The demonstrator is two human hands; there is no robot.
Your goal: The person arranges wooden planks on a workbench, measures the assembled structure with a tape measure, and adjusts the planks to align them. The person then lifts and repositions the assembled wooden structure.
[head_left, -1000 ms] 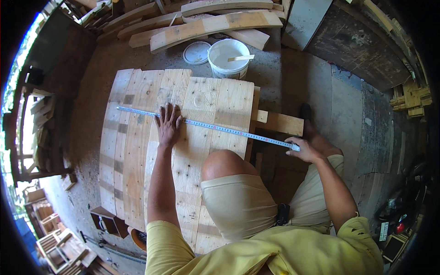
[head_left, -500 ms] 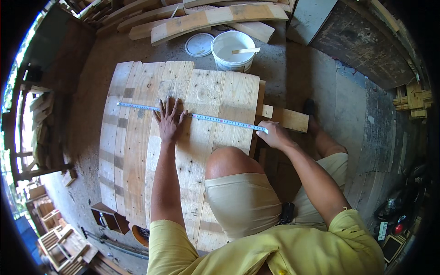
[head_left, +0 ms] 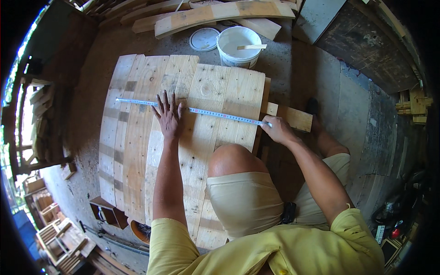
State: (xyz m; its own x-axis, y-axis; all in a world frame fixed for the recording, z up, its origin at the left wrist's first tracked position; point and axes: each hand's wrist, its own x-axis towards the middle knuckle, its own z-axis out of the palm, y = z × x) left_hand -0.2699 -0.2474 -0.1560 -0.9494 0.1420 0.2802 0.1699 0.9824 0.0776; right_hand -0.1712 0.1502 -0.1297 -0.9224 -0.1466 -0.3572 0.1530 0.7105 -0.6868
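Observation:
A panel of joined pale wooden planks (head_left: 206, 158) lies beneath my hands. A thin blue-white tape measure (head_left: 220, 114) stretches across it, from close to the left edge to just past the right edge. My left hand (head_left: 168, 119) rests flat over the tape, fingers spread, covering a short stretch of it. Beyond the panel's right edge, my right hand (head_left: 276, 129) pinches the tape's right end between thumb and fingers. My bare knee (head_left: 236, 160) leans on the panel between my two arms.
Behind the panel stand a white bucket (head_left: 238, 55) with a wooden stick across it and a round lid (head_left: 204, 39). Curved timber pieces (head_left: 224, 16) lie at the far side. A wood block (head_left: 293, 118) juts out at right. Slatted wooden pieces (head_left: 66, 243) sit lower left.
The view has shifted slightly, so the panel appears higher and further right. Against the planks, the tape and my left hand have slid a little leftward. My right hand keeps its pinch.

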